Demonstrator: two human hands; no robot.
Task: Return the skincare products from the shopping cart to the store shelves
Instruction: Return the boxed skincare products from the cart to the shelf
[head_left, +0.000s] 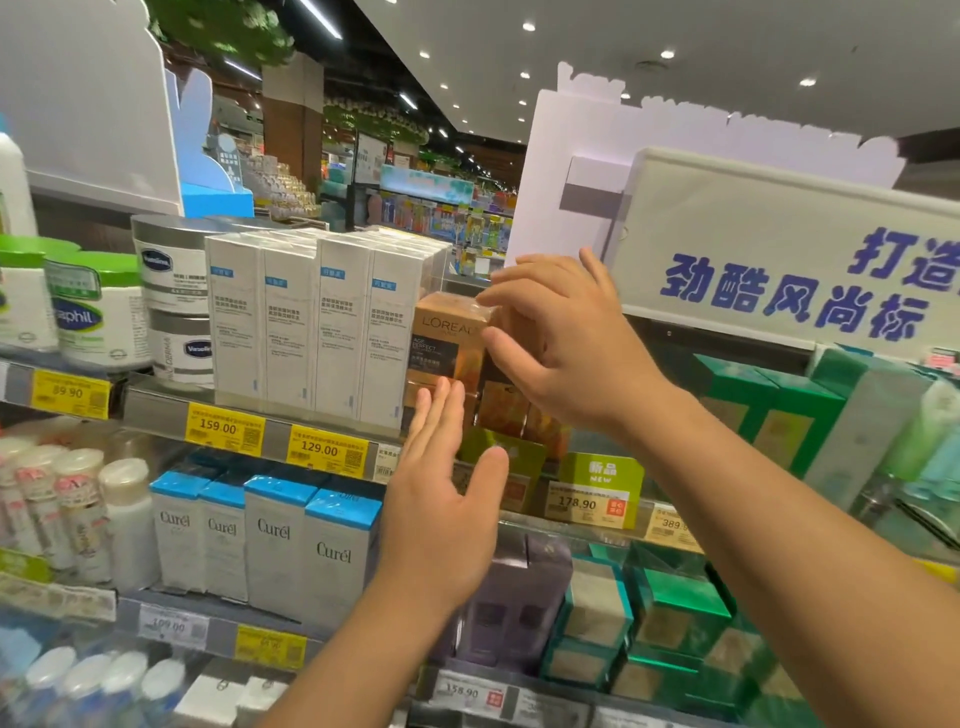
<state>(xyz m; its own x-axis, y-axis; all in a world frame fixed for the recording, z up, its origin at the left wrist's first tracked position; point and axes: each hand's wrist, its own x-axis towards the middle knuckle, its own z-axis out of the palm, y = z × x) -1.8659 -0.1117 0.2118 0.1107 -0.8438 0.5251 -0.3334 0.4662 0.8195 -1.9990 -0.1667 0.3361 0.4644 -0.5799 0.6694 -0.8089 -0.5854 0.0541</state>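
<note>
Fingers of the right hand (558, 338) curl round a gold-and-black cardboard L'ORÉAL box (447, 338), seating it at the upper shelf's front edge (156, 410).
It stands atop matching gold boxes, just beside tall white cartons (311, 322); the left hand (441, 509) is flat, straight-fingered, holding nothing, near the stack. Placement looks nearly done; next, release and square it. Readable: "AGE PERFECT", Curél, Vaseline, tags 159.00, 129.00, 178.90.

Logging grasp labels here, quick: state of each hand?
Left hand: open, fingers straight, holding nothing.
Right hand: gripping the L'Oreal box on the shelf.
</note>
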